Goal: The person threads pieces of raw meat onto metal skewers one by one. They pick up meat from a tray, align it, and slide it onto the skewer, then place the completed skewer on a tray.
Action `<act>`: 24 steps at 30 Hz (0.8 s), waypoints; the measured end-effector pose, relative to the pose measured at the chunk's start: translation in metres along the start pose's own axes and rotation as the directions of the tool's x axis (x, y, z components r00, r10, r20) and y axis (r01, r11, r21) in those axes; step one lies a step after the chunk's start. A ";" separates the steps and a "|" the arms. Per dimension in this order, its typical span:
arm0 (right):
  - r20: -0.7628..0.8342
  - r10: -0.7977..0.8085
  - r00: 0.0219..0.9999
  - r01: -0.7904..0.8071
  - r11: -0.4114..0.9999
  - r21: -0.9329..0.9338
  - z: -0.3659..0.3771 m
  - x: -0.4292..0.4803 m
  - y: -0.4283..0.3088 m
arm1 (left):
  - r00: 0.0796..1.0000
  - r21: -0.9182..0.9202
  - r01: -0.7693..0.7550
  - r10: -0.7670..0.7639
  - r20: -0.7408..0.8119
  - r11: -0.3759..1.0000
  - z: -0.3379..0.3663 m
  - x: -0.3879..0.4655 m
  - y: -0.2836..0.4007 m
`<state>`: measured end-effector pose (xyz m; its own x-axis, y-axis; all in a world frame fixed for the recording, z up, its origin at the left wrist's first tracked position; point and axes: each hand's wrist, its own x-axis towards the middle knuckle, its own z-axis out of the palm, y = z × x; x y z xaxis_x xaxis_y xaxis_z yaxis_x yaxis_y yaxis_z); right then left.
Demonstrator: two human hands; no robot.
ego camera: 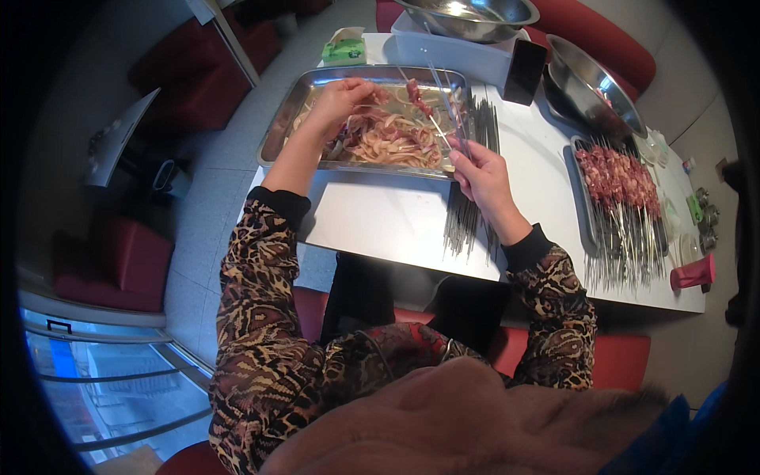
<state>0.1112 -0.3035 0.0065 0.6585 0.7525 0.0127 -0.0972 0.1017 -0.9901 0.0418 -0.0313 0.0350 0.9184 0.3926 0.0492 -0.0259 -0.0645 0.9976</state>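
My right hand (482, 171) holds several metal skewers over the right edge of the steel tray (368, 172); one carries a few pieces of raw meat (419, 98) near its upper part. My left hand (350, 101) is over the tray's upper left part, its fingertips pinched at a piece of meat. In the tray lie sliced onions (389, 145) mixed with raw meat. A bundle of bare metal skewers (466, 228) lies on the white table, beside and partly under the tray. To the right, a dark tray (585, 205) bears many skewers loaded with raw meat (617, 175).
Behind the steel tray stand a green tissue box (345, 51), a plastic bin (451, 56) with a steel bowl (472, 21) on it, and a dark phone (525, 72). A tilted steel bowl (597, 83) is farther right. A pink cup (693, 273) sits near the table's right edge.
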 end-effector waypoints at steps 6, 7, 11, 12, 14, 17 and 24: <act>0.140 0.053 0.989 -0.053 0.999 -0.003 0.003 -0.004 -0.008 | 0.992 -0.496 0.030 -0.086 -0.091 0.868 0.003 -0.003 -0.008; 0.150 0.056 0.987 -0.055 0.998 -0.010 0.004 -0.005 -0.008 | 0.992 -0.556 0.031 -0.094 -0.085 0.831 0.002 -0.002 -0.010; 0.166 0.093 0.982 -0.089 0.995 -0.035 0.003 -0.004 0.000 | 0.991 -0.571 -0.017 -0.061 -0.118 0.821 0.000 0.000 -0.012; 0.170 0.105 0.980 -0.098 0.994 -0.044 0.003 -0.004 0.001 | 0.988 -0.554 -0.040 -0.051 -0.147 0.831 0.003 -0.002 -0.010; 0.175 0.119 0.977 -0.110 0.992 -0.055 0.003 -0.004 0.001 | 0.980 -0.535 -0.071 -0.040 -0.193 0.842 0.004 -0.003 -0.009; 0.178 0.125 0.976 -0.117 0.992 -0.052 0.004 -0.005 0.001 | 0.970 -0.536 -0.099 -0.038 -0.239 0.838 0.004 -0.004 -0.011; 0.165 0.127 0.978 -0.121 0.992 -0.047 0.006 -0.005 0.002 | 0.967 -0.471 -0.099 -0.026 -0.252 0.876 0.006 -0.004 -0.008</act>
<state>0.1031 -0.3032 0.0057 0.5082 0.8565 -0.0904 -0.1413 -0.0206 -0.9898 0.0405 -0.0383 0.0260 0.7894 0.6129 0.0337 -0.2997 0.3369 0.8926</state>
